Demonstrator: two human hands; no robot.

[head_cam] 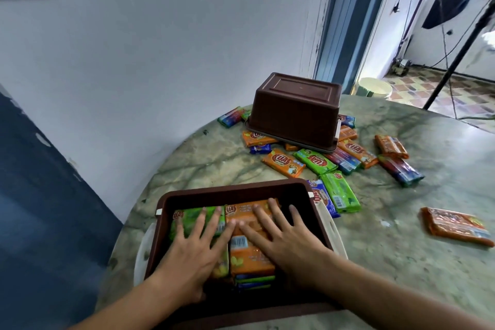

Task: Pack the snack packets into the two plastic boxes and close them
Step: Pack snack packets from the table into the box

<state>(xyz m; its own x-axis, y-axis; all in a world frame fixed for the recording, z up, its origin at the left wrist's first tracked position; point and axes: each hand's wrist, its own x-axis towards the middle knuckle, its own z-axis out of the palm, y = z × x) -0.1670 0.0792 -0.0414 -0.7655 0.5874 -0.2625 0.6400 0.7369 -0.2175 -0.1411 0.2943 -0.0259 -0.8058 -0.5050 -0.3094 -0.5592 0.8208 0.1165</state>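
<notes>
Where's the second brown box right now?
The second brown box sits upside down at the far side of the table, behind the open box, resting on loose snack packets.

Marble table [401, 262] — boxes [294, 112], packets [284, 163] (scattered)

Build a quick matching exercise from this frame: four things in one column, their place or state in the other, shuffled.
Things:
1. near brown box
2. far brown box
3. lone orange packet
4. hands, left and right

States:
A. upside down on loose packets
B. flat on packed packets
C. alone at the table's right
D. open, partly filled

Pairs: 1-D, 2-A, 3-C, 4-B
</notes>
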